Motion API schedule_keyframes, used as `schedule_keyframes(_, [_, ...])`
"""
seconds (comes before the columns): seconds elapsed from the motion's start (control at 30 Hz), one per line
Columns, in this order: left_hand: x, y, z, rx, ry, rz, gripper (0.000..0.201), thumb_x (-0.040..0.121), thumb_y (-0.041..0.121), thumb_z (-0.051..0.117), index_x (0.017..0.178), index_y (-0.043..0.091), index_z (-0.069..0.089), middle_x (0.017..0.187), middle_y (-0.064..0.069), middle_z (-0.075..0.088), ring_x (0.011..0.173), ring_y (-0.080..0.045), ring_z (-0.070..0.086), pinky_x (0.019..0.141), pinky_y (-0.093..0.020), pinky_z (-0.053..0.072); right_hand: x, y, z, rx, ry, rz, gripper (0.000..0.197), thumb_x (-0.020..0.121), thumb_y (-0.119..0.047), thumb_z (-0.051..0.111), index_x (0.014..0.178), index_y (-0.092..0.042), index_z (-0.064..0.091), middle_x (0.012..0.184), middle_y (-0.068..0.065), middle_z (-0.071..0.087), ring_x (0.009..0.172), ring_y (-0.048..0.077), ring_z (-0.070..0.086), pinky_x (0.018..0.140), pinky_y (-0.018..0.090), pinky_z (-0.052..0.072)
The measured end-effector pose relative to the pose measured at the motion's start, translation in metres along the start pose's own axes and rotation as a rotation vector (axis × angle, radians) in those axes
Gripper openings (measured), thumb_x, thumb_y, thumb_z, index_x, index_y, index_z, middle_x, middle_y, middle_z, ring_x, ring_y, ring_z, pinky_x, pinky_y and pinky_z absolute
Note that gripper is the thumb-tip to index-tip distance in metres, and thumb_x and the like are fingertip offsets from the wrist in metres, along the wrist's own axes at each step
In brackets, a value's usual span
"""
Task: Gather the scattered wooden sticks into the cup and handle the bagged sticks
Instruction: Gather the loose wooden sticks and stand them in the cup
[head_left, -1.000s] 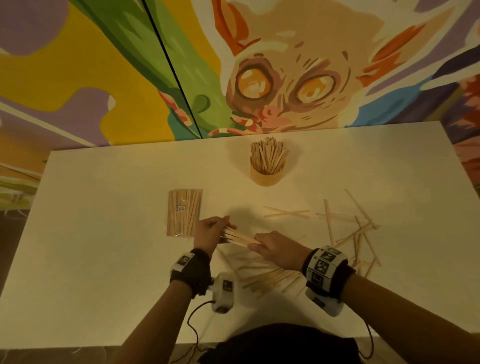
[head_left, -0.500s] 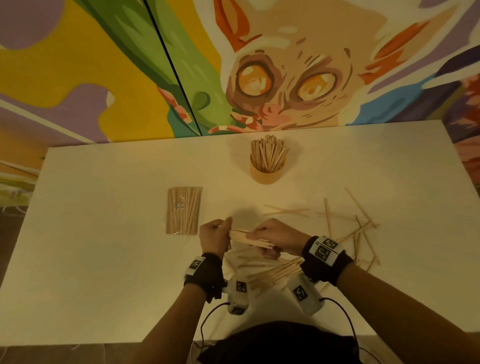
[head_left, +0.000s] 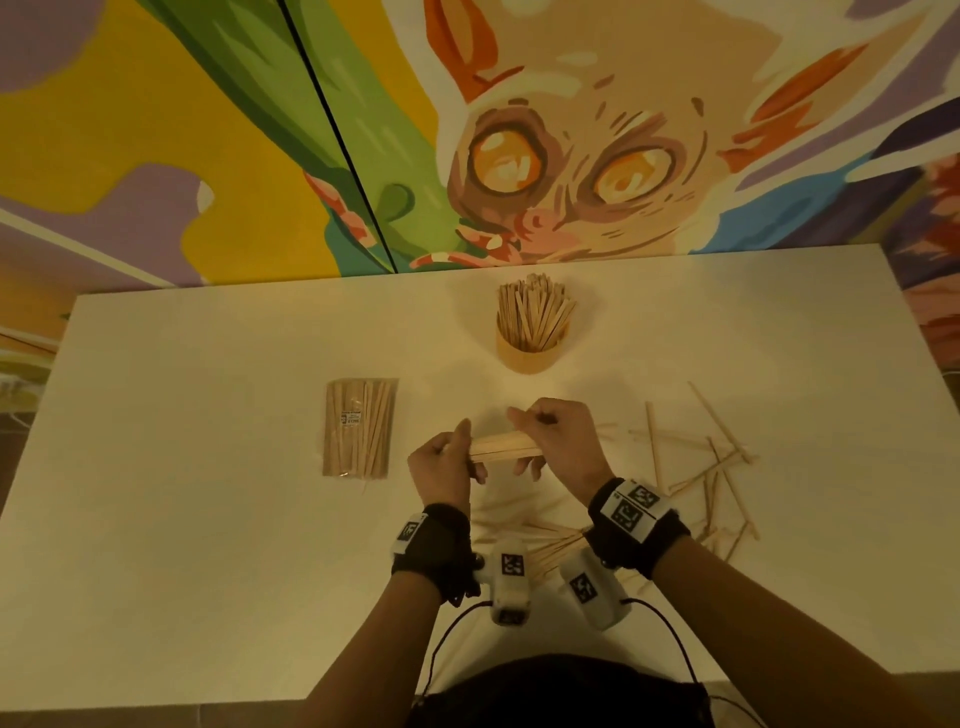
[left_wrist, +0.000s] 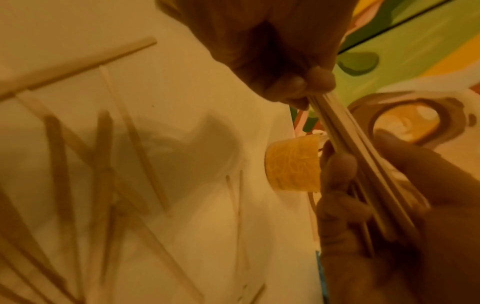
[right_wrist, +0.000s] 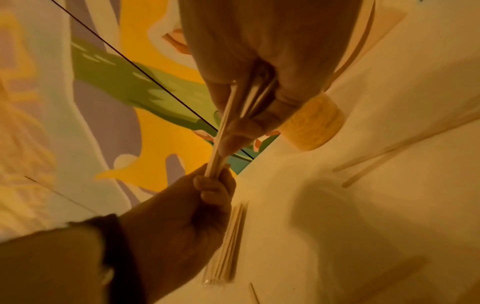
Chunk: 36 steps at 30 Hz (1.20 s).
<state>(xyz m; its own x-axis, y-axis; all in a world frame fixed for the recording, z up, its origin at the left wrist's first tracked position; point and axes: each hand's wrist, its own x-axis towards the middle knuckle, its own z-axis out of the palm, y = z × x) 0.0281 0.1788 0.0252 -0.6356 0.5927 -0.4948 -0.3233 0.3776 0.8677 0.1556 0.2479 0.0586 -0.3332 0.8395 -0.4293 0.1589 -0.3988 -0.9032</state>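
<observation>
Both hands hold one small bundle of wooden sticks (head_left: 501, 448) level above the table, in front of the cup. My left hand (head_left: 448, 460) grips its left end and my right hand (head_left: 545, 439) grips its right end. In the left wrist view the bundle (left_wrist: 358, 160) runs between the two fists. The round wooden cup (head_left: 530, 351), packed with upright sticks, stands just beyond the hands. The clear bag of sticks (head_left: 358, 428) lies flat to the left of my left hand. Loose sticks (head_left: 717, 467) are scattered to the right, and more loose sticks (head_left: 540, 535) lie under my wrists.
The white table (head_left: 208, 519) ends at a painted mural wall (head_left: 571, 156) right behind the cup. Cables from the wrist cameras hang at the near table edge (head_left: 665, 623).
Both hands have risen off the table with the gathered bundle and moved away from me toward the cup. The bundle now sits level between the two fists.
</observation>
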Motion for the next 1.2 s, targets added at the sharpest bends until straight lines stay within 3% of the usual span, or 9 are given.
schedule_keyframes(0.17, [0.01,0.018,0.02,-0.082,0.015,-0.022,0.039,0.09,0.015,0.064,0.053,0.003,0.059,0.039,-0.006,0.046,0.036,-0.021,0.039,0.054,-0.031,0.04,0.006,-0.011,0.001,0.055,0.102,-0.111,0.03,0.097,-0.019,0.06,0.084,0.008,0.06,0.065,0.021,0.067,0.048,0.034,0.065,0.038,0.029,0.046])
schedule_keyframes(0.37, [0.02,0.035,0.039,-0.198,-0.254,-0.202,0.027,0.092,0.015,0.063,0.067,0.004,0.064,0.045,-0.004,0.05,0.039,-0.014,0.046,0.044,-0.025,0.044,0.044,-0.031,-0.024,-0.063,0.231,-0.188,0.031,0.096,-0.019,0.062,0.076,0.005,0.057,0.054,0.015,0.05,0.031,0.015,0.042,0.032,0.018,0.031])
schedule_keyframes(0.47, [0.035,0.048,0.05,-0.324,-0.31,-0.399,0.018,0.092,0.018,0.062,0.078,0.007,0.063,0.051,0.0,0.051,0.041,-0.009,0.047,0.043,-0.017,0.045,0.063,-0.039,-0.031,-0.083,0.233,-0.225,0.035,0.092,-0.018,0.066,0.07,0.005,0.052,0.052,0.015,0.05,0.032,0.018,0.041,0.032,0.019,0.03])
schedule_keyframes(0.6, [0.051,0.066,0.061,-0.316,-0.432,-0.477,0.023,0.098,0.018,0.048,0.079,0.009,0.058,0.049,0.002,0.054,0.04,-0.008,0.051,0.04,-0.017,0.045,0.085,-0.047,-0.041,-0.184,0.23,-0.33,0.032,0.089,-0.026,0.069,0.062,-0.017,0.055,0.061,0.016,0.06,0.047,0.031,0.054,0.043,0.034,0.045])
schedule_keyframes(0.73, [0.055,0.073,0.068,-0.157,-0.388,-0.298,0.038,0.097,0.027,0.054,0.064,0.014,0.068,0.048,-0.002,0.055,0.037,-0.012,0.049,0.036,-0.021,0.038,0.085,-0.053,-0.039,-0.327,0.086,-0.47,0.031,0.096,-0.019,0.059,0.066,-0.012,0.053,0.059,0.015,0.054,0.048,0.026,0.052,0.048,0.038,0.044])
schedule_keyframes(0.87, [0.049,0.067,0.076,-0.104,-0.167,-0.03,0.042,0.09,0.03,0.067,0.05,0.015,0.07,0.046,-0.015,0.059,0.035,-0.024,0.051,0.036,-0.022,0.033,0.084,-0.048,-0.026,0.029,0.211,-0.285,0.04,0.1,-0.016,0.053,0.067,0.008,0.054,0.058,0.016,0.047,0.046,0.019,0.042,0.044,0.026,0.035])
schedule_keyframes(0.97, [0.047,0.07,0.078,0.031,-0.133,0.216,0.043,0.086,0.031,0.072,0.05,0.006,0.066,0.048,-0.022,0.059,0.035,-0.028,0.051,0.038,-0.026,0.038,0.082,-0.041,-0.024,0.134,0.319,-0.158,0.041,0.1,-0.023,0.054,0.065,-0.001,0.055,0.05,0.009,0.042,0.039,0.016,0.036,0.038,0.02,0.028])
schedule_keyframes(1.03, [0.049,0.075,0.075,0.144,-0.143,0.353,0.045,0.084,0.03,0.074,0.049,0.004,0.063,0.042,-0.016,0.055,0.032,-0.027,0.048,0.039,-0.029,0.04,0.077,-0.038,-0.024,0.142,0.276,-0.109,0.042,0.101,-0.028,0.052,0.064,-0.008,0.053,0.045,0.004,0.039,0.035,0.013,0.032,0.037,0.019,0.025])
schedule_keyframes(1.2, [0.066,0.071,0.075,0.109,-0.193,0.243,0.049,0.091,0.03,0.065,0.051,0.003,0.058,0.042,-0.009,0.047,0.034,-0.02,0.043,0.04,-0.026,0.037,0.08,-0.045,-0.032,0.025,0.203,-0.195,0.044,0.098,-0.023,0.058,0.066,0.007,0.054,0.046,0.007,0.04,0.033,0.012,0.031,0.036,0.021,0.027])
